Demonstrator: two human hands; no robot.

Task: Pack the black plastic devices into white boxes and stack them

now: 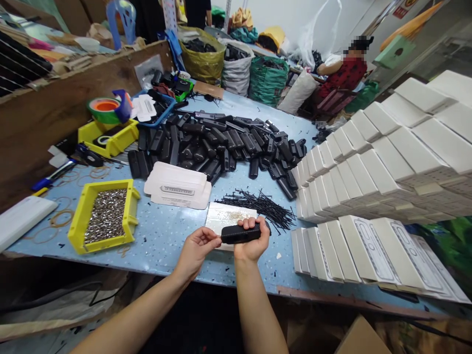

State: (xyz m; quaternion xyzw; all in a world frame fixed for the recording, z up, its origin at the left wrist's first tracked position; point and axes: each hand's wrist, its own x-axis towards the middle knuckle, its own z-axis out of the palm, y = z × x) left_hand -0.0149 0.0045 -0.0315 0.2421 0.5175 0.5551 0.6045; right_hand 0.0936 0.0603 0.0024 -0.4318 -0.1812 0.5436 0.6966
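My right hand (251, 244) grips a black oblong plastic part (240, 233) lying crosswise, just above the near edge of the blue table (165, 236). My left hand (197, 248) is at the part's left end, fingers curled toward it and pinched at its tip. Whether something small sits between those fingers I cannot tell. Under the hands lies a flat white card (228, 216). Right behind it is a bundle of thin black ties (263, 204).
A big heap of black parts (221, 142) covers the table's middle. Yellow bin of small metal bits (106, 216) at left, folded white cartons (179, 187) behind the hands, stacks of white boxes (387, 172) at right. A seated person (342, 73) works far back.
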